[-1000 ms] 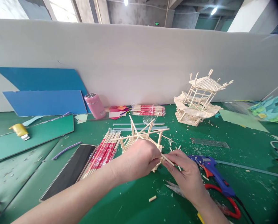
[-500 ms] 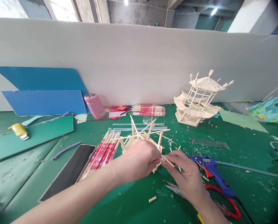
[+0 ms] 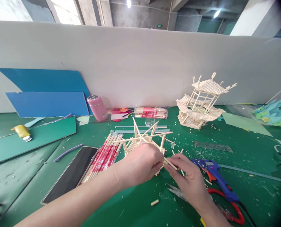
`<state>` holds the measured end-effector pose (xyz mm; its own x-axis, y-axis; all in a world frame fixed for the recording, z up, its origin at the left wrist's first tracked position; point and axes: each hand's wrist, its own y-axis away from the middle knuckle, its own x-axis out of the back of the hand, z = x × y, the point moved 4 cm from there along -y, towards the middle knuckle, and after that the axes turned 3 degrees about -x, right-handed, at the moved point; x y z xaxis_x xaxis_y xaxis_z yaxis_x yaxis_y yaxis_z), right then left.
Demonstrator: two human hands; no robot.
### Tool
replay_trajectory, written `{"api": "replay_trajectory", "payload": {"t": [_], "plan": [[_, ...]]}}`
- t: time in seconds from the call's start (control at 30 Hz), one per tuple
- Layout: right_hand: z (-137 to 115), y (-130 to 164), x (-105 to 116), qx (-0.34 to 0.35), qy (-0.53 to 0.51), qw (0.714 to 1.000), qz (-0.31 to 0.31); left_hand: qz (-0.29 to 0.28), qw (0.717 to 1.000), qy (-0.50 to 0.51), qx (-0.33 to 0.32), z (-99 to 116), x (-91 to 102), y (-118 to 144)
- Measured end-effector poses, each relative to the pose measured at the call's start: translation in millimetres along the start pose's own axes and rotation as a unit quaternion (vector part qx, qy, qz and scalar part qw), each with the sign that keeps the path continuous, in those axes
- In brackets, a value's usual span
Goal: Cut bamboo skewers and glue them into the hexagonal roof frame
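The left hand is curled around the near side of a stick frame, a spiky lattice of pale wooden sticks sitting on the green mat in the middle of the table. The right hand meets it from the right, thumb and forefinger pinching a short stick that touches the frame's lower right edge, right at the left hand's fingertips. Just left of the frame lies a bundle of chopsticks in red wrappers, beside a dark tablet. Near the right wrist are a blue glue gun and red-handled scissors (partly hidden by the forearm). Farther back on the right stands a finished stick pavilion.
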<state>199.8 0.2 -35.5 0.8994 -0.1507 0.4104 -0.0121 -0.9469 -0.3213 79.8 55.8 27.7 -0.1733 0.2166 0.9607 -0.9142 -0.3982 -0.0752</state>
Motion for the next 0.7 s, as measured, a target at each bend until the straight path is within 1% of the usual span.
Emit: {"api": "replay_trajectory", "payload": {"t": [0.13,0.2,0.23,0.27,0.3,0.33,0.4,0.47,0.53,0.57,0.63,0.67,0.7], "plan": [[5.1,8.0,2.5,-0.029,0.031,0.999,0.006,0.013,1.000,-0.012,0.016,1.6,8.7,9.9],[11.1,15.3,7.4,-0.060,0.043,0.997,0.028,0.058,0.998,0.009,0.024,1.7,19.1,21.0],[15.0,19.4,10.9,-0.082,0.039,0.995,0.046,0.095,0.994,0.027,0.037,0.6,25.1,28.2],[18.8,23.3,14.8,-0.104,0.029,0.992,0.065,0.149,0.986,0.047,0.058,-1.6,31.7,36.7],[22.5,27.0,19.0,-0.124,0.010,0.988,0.087,0.205,0.972,0.068,0.092,-5.1,37.0,46.4],[25.7,30.2,23.7,-0.140,-0.013,0.984,0.113,0.262,0.952,0.089,0.131,-9.4,40.4,57.1],[29.9,35.3,33.7,-0.155,-0.054,0.971,0.175,0.377,0.898,0.126,0.190,-17.1,41.1,79.7],[31.0,38.1,43.0,-0.154,-0.069,0.958,0.233,0.449,0.847,0.160,0.237,-23.8,31.2,100.2],[28.1,37.0,49.1,-0.138,-0.070,0.953,0.260,0.475,0.806,0.183,0.302,-29.8,13.0,117.4],[25.4,34.5,50.6,-0.127,-0.070,0.955,0.259,0.472,0.794,0.200,0.328,-31.7,2.2,123.6],[18.7,26.1,51.0,-0.108,-0.077,0.961,0.241,0.441,0.789,0.228,0.362,-32.6,-20.2,130.8],[14.9,20.1,49.5,-0.101,-0.080,0.968,0.217,0.418,0.794,0.249,0.364,-31.7,-30.9,131.2],[11.1,13.3,46.5,-0.096,-0.079,0.975,0.181,0.402,0.799,0.262,0.362,-30.0,-39.9,130.7]]}}
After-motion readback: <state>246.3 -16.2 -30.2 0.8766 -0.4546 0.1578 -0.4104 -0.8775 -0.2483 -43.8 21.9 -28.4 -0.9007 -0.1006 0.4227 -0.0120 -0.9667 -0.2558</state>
